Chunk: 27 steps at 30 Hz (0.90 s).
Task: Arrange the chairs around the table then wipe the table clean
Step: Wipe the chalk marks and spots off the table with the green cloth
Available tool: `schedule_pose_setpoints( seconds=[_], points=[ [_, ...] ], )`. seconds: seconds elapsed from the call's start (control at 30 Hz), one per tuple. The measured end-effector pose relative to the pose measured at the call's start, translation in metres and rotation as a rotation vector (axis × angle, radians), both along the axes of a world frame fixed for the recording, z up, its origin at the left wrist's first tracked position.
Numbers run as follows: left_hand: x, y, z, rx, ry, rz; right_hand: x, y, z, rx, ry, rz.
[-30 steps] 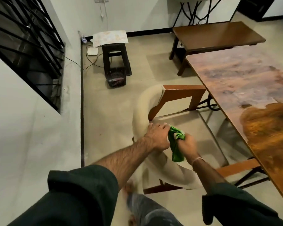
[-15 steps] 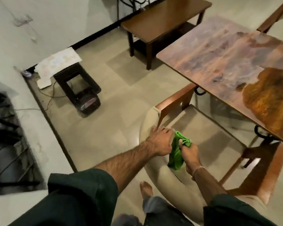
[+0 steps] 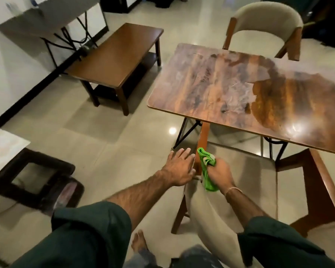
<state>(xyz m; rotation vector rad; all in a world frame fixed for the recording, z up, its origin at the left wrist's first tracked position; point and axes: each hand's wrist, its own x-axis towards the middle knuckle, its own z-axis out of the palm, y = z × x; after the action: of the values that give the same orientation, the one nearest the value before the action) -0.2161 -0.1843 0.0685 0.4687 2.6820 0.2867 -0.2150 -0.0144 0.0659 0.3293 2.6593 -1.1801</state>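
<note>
- Beige padded near chair (image 3: 211, 219): backrest under both arms, seat partly beneath the table edge.
- Left hand (image 3: 179, 167): fingers straight, flat against the backrest end.
- Right hand (image 3: 219, 174): fist around green cloth (image 3: 205, 163).
- Judgement: chair is rigid and weighty; grip the backrest rim.
- Table (image 3: 240, 84): glossy, smeared; far chair (image 3: 265, 22) beyond.

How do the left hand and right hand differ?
The left hand is open with straight, spread fingers and holds nothing; the right hand is curled round a green cloth. The left hand lies left of the brown wooden arm of the beige padded chair, the right hand right of it. Both are near that chair's back.
</note>
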Motion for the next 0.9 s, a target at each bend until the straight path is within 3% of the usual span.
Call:
schedule_pose_setpoints(
  seconds=[0.37,0.67,0.9],
  points=[
    [-0.122,-0.070,-0.001,0.044,-0.057,-0.174,-0.084,-0.029,0.008,0.030,-0.002,-0.320],
    [-0.267,-0.088,-0.024,-0.046,-0.125,-0.267,-0.208,-0.011,-0.016,0.251,0.078,-0.312],
    [-0.375,-0.093,-0.028,-0.045,-0.205,-0.297,-0.299,0.012,-0.025,0.295,-0.037,-0.376]
  ],
)
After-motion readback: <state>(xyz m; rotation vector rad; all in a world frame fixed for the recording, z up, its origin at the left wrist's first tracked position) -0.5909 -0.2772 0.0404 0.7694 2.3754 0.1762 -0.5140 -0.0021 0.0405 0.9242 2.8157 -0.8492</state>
